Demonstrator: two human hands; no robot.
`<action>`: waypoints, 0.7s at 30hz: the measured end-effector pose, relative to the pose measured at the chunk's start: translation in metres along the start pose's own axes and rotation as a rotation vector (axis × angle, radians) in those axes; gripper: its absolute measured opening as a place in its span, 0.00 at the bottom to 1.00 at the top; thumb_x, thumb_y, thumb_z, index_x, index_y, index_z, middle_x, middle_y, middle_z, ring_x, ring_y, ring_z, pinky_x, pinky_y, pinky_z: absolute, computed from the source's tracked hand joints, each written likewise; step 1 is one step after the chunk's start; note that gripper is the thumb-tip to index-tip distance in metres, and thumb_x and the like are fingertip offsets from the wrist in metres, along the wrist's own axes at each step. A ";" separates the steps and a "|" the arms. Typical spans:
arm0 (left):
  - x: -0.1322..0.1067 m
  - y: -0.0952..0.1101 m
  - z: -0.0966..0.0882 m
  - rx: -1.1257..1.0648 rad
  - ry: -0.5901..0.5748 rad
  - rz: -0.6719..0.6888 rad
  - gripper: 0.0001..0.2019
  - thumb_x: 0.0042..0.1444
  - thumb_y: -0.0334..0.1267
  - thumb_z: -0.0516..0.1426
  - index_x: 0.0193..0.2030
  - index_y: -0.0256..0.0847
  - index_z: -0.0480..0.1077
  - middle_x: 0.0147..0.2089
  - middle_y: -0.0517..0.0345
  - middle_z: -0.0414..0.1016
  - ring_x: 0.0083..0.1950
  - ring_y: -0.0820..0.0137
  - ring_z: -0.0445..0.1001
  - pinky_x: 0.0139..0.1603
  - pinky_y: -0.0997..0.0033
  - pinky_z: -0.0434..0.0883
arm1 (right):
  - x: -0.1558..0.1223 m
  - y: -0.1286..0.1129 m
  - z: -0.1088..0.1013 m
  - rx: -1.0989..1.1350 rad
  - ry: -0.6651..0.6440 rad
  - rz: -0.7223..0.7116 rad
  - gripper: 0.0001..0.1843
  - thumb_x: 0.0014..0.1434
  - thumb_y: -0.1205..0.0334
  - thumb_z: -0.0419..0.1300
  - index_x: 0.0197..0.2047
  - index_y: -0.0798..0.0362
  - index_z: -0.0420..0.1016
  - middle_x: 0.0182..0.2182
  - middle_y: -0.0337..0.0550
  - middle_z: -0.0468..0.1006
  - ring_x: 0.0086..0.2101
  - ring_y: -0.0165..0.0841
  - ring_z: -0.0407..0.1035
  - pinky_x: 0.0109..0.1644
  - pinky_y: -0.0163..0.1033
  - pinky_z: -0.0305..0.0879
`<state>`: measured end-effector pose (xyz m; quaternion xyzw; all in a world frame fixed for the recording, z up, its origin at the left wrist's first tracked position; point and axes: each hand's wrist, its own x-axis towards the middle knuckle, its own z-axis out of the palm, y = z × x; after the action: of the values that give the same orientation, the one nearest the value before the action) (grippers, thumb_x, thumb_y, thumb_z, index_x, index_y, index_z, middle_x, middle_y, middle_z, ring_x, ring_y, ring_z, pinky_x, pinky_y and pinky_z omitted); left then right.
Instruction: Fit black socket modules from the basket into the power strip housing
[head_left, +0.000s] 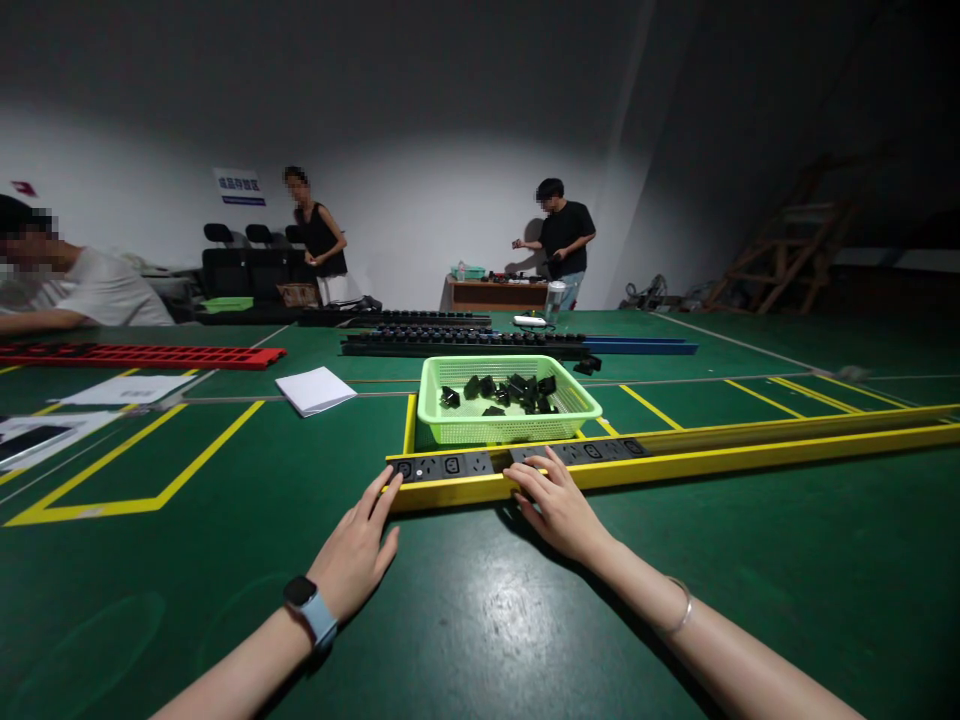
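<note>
A long yellow rail lies across the green table and holds several black socket modules at its left end. My left hand lies flat with fingers stretched out, its fingertips touching the rail's left end beside the first module. My right hand rests on the rail with fingers spread, its fingertips on the black modules near the middle. Neither hand holds anything. Behind the rail stands a light green basket with several loose black socket parts in it.
A white notepad lies left of the basket. A red strip and black strips lie farther back, with a blue one to the right. A seated person is at left; two people stand at the far wall.
</note>
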<state>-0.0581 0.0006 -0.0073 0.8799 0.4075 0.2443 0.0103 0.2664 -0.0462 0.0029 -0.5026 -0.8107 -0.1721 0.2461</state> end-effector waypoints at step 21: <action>0.000 -0.003 0.003 -0.005 -0.008 0.006 0.31 0.63 0.36 0.47 0.70 0.45 0.38 0.72 0.48 0.43 0.65 0.58 0.61 0.63 0.54 0.65 | 0.003 0.000 0.004 -0.045 0.078 -0.011 0.06 0.64 0.63 0.54 0.40 0.47 0.72 0.46 0.34 0.76 0.48 0.38 0.62 0.66 0.62 0.47</action>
<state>-0.0593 0.0031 -0.0109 0.8821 0.4043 0.2415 0.0132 0.2647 -0.0419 0.0018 -0.4964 -0.7992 -0.2112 0.2653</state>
